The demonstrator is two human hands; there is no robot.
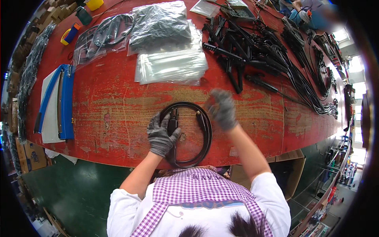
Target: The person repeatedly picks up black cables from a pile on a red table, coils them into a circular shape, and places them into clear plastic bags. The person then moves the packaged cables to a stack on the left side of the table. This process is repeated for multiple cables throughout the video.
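Coiled black cable [209, 136] on the red desk [114, 106] near its front edge, pinched at left with a black handle [172, 123] by the fingers of the left hand [160, 136]; just beside, blurred right hand [224, 110], fingers' state impossible to tell

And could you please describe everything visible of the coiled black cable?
The coiled black cable looks smooth, glossy and rubbery, wound into a ring of overlapping turns. A black handle-like piece lies along its inner left; inside the right, a black end piece has a brass-coloured tip. It rests on the worn red table by the front edge, gripped at left by the gloved left hand.
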